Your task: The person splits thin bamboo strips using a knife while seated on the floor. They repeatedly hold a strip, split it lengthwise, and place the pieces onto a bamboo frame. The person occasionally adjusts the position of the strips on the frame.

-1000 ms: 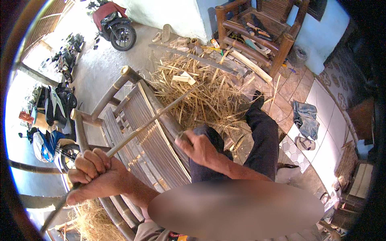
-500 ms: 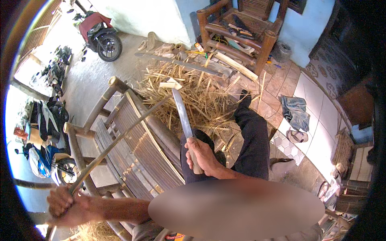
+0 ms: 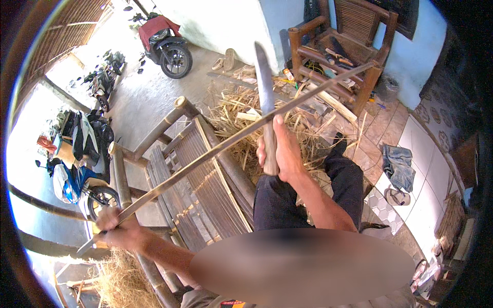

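Observation:
My left hand point(image 3: 120, 231), at the lower left and a little blurred, is closed around a long bamboo strip point(image 3: 205, 156) near its lower end. The strip runs diagonally up to the right, its far end passing in front of a bamboo armchair point(image 3: 339, 49). In the middle, my right hand point(image 3: 286, 151) grips the wooden handle of a large knife point(image 3: 265, 87), blade pointing up and away. The strip crosses the knife where blade and handle meet, close to my right thumb; whether they touch I cannot tell.
A bamboo bench point(image 3: 190, 200) stands at my left. Beyond my knees lies a heap of bamboo shavings point(image 3: 236, 110), with more shavings point(image 3: 126, 282) at lower left. A motorbike point(image 3: 167, 49) is parked at the back. Folded jeans point(image 3: 398, 167) and a sandal point(image 3: 397, 196) lie at right.
The bamboo strip has swung right and reaches farther out, now crossing the knife. My right hand has raised the knife away from me. The head view has shifted left.

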Demonstrator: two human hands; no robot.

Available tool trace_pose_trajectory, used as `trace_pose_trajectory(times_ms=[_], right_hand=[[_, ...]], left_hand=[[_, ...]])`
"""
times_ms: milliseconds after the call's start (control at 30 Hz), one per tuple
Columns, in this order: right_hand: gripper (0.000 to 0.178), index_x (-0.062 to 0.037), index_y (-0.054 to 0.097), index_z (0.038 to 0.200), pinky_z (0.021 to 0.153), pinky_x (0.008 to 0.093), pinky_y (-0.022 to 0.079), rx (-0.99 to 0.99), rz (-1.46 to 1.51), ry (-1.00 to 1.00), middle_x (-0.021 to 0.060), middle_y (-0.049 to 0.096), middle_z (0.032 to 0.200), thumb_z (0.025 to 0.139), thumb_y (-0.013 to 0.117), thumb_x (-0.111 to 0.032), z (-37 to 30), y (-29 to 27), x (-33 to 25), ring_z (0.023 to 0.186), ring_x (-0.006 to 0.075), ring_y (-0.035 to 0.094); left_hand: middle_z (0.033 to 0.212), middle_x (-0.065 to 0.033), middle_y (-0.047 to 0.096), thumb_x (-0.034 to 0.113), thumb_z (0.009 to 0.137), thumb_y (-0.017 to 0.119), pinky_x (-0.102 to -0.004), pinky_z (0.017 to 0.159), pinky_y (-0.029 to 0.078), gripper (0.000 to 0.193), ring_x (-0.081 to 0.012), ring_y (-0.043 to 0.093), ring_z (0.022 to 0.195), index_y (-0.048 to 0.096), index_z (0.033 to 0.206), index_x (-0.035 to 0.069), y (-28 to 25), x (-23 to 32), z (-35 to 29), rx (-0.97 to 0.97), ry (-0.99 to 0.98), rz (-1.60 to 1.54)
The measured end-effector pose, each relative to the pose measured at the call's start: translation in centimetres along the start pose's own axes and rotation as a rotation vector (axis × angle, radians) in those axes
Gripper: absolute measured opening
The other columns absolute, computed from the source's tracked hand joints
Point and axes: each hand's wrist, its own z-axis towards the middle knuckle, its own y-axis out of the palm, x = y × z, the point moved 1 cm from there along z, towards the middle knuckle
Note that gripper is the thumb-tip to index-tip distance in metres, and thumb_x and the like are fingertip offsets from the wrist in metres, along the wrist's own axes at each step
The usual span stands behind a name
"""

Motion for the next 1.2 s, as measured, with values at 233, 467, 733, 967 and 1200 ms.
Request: trace_pose_trajectory(times_ms=[233,467,733,967,1200], right_hand=[[0.044,0.001,0.06,0.094,0.042,0.0302,0.044,0.318,-0.442,-0.376,0.0045,0.053,0.06,0.097,0.059,-0.043,2.1,-3.4,-9.0,0.046,0.013,0.054],[0.045,0.0005,0.06,0.082,0.049,0.0367,0.047,0.394,-1.103,-0.609,0.0058,0.053,0.057,0.099,0.054,-0.04,2.1,-4.5,-16.9,0.048,0.016,0.055],[0.052,0.0012,0.058,0.106,0.068,0.0534,0.052,0.115,-1.757,-0.559,0.0232,0.067,0.077,0.094,0.054,-0.049,3.9,-2.2,-13.7,0.073,0.0424,0.066],[0.072,0.0023,0.058,0.115,0.077,0.0483,0.051,0.088,-1.436,-0.168,0.0257,0.067,0.088,0.082,0.066,-0.061,2.8,-11.5,-3.8,0.085,0.0411,0.067],[0.047,0.002,0.059,0.101,0.07,0.0484,0.05,0.278,-1.161,-0.01,0.0224,0.064,0.078,0.091,0.063,-0.044,-3.1,-19.1,8.1,0.075,0.041,0.063]], left_hand=[[0.065,-0.0095,0.06,0.059,0.101,0.039,-0.029,0.052,0.044,0.065,-0.0193,0.06,0.06,0.051,0.063,0.008,0.1,-15.9,-9.4,0.12,-0.922,0.454],[0.062,-0.0041,0.057,0.037,0.101,0.058,-0.0253,0.053,0.038,0.045,-0.0115,0.052,0.056,0.056,0.07,0.005,15.3,-18.0,-12.2,-0.419,-0.387,0.694],[0.094,-0.012,0.064,0.043,0.102,0.049,-0.0316,0.078,0.051,0.05,-0.0183,0.063,0.088,0.054,0.129,0.0,32.7,-23.3,-11.3,-0.775,-0.154,0.126],[0.072,-0.004,0.056,0.04,0.105,0.045,-0.021,0.041,0.034,0.035,-0.007,0.051,0.057,0.052,0.097,0.006,25.4,-28.4,-14.4,-0.203,-0.305,0.303],[0.07,-0.0039,0.046,0.042,0.106,0.041,-0.0251,0.048,0.047,0.04,-0.0088,0.042,0.055,0.048,0.091,0.004,17.9,-29.6,-15.7,-0.22,-0.141,0.615]])
